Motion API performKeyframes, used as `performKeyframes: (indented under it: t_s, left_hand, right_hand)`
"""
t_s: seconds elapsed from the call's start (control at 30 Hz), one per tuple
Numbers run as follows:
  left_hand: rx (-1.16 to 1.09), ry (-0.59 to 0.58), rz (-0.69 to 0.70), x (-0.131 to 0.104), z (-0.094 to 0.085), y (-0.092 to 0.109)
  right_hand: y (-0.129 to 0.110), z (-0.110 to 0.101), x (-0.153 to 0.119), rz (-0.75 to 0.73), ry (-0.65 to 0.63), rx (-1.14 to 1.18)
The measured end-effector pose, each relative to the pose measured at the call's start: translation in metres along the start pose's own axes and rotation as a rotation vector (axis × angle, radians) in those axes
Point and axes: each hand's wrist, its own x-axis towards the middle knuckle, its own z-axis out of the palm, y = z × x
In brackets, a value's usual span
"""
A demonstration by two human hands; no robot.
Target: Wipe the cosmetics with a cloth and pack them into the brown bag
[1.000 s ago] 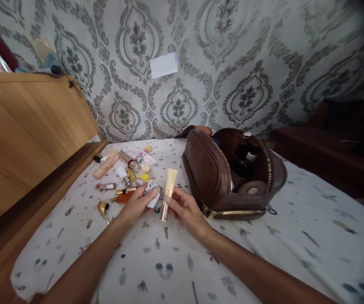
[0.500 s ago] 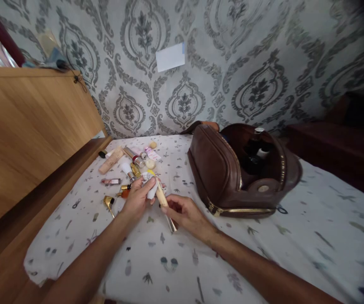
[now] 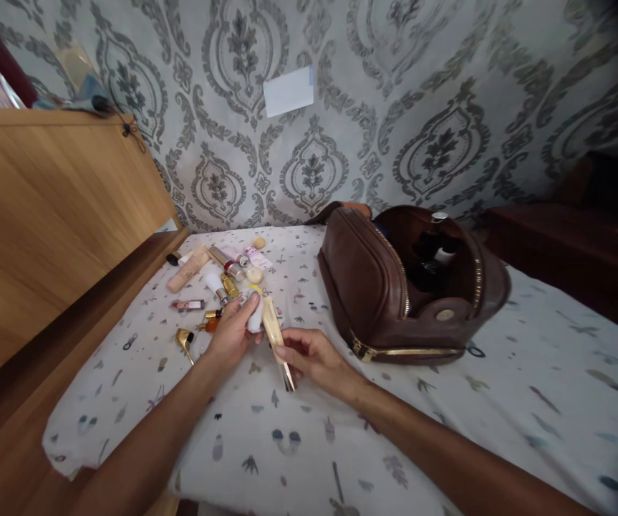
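A crumpled white cloth or tissue [image 3: 256, 319] is pinched in my left hand [image 3: 232, 331], touching or close beside the upper end of a tube. That slim beige tube [image 3: 272, 324] with a shiny gold cap is gripped by my right hand [image 3: 314, 360], its cap pointing down toward me. Just beyond and left of my left hand lie several cosmetics: a pinkish-beige tube [image 3: 188, 269], a small lip gloss tube [image 3: 187, 304], a gold bottle [image 3: 229, 285] and a gold applicator cap [image 3: 184, 337].
An open brown leather bag [image 3: 365, 276] with dark items inside stands on the patterned white sheet [image 3: 287, 459] to the right. A wooden panel [image 3: 61, 193] rises at the left. Behind is a patterned wall [image 3: 314, 165] with a white paper [image 3: 288, 92].
The tube in my right hand has turned slightly, its cap end shifting a little left. Both hands keep their hold. The camera view has shifted slightly.
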Motion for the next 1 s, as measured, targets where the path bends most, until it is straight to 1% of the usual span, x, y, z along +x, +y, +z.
performKeyframes:
  t_s: [0.13, 0.2, 0.27, 0.37, 0.47, 0.63, 0.73, 0.87, 1.0]
  left_hand:
    - [-0.070, -0.113, -0.064, -0.001, -0.002, 0.003]
    - [-0.091, -0.162, -0.064, -0.001, -0.004, 0.004]
    - [-0.092, -0.179, -0.048, -0.002, -0.004, 0.005]
    - [-0.077, -0.137, -0.015, -0.002, -0.004, 0.004]
    - [-0.071, -0.058, 0.005, 0.000, -0.005, 0.002]
    - [-0.055, 0.044, 0.001, 0.003, -0.006, -0.002]
    - [-0.050, 0.061, 0.011, 0.004, -0.005, -0.002]
    - [-0.024, 0.053, 0.044, 0.001, -0.005, 0.001]
    - [0.107, 0.030, 0.006, -0.004, -0.005, 0.002]
  right_hand:
    - [-0.004, -0.003, 0.000, 0.008, -0.067, 0.018]
    - [-0.005, -0.004, 0.000, 0.017, -0.104, 0.022]
    - [-0.006, -0.004, -0.001, 0.031, -0.124, 0.036]
    - [-0.003, -0.003, 0.000, 0.051, -0.089, 0.057]
    - [0.003, -0.001, 0.001, 0.057, -0.037, 0.067]
    - [0.006, -0.001, 0.002, 0.067, -0.063, 0.073]
    - [0.004, -0.003, 0.002, 0.063, -0.042, 0.105]
    - [0.004, -0.006, 0.003, 0.011, 0.056, 0.167]
    - [0.004, -0.007, 0.004, -0.028, 0.120, 0.202]
